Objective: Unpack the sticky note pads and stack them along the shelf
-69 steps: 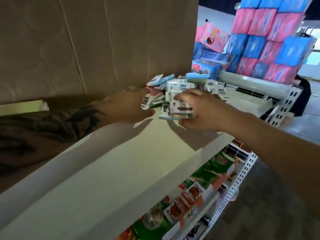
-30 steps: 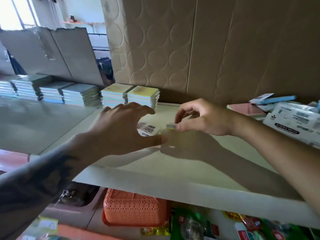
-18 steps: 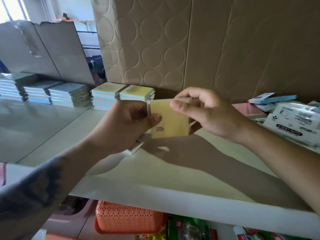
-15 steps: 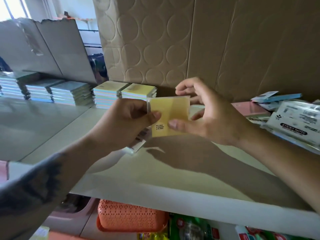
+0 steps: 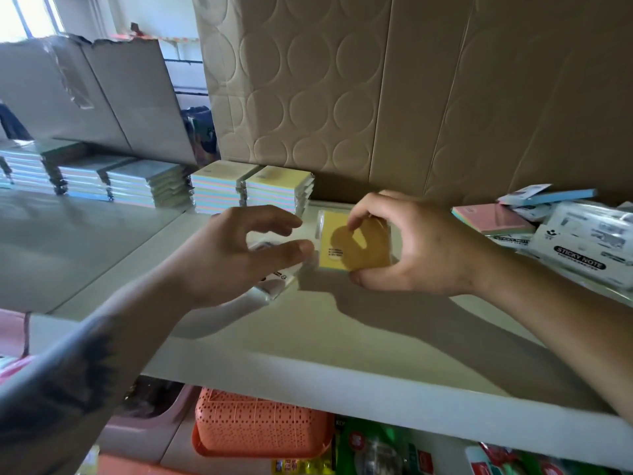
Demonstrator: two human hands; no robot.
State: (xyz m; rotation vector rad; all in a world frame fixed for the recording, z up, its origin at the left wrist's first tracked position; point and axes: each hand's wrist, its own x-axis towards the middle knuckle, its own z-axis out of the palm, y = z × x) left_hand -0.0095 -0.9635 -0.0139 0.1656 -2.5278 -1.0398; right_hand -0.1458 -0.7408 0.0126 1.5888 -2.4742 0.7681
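My right hand (image 5: 424, 248) grips a yellow sticky note pad (image 5: 334, 248) by its edges, just above the white shelf (image 5: 342, 341). A bit of clear film still shows along the pad's left edge. My left hand (image 5: 226, 255) is beside it with fingers curled, and a clear wrapper with a white label (image 5: 279, 281) sticks out under its thumb. Finished stacks of pads (image 5: 246, 188) stand in a row against the back at the left. Wrapped packs marked STICKY NOTE (image 5: 582, 241) lie piled at the right, with a loose pink pad (image 5: 489, 217).
A large cardboard box (image 5: 376, 97) stands right behind the shelf. More stacks (image 5: 102, 181) continue to the far left under torn cardboard flaps (image 5: 102, 94). On the lower shelf are an orange basket (image 5: 260, 426) and green packets (image 5: 376, 447).
I took a pack from the pile at the right and turned left. The pad was raised between both hands; now it is lower, in my right hand, and the wrapper has come away to the left.
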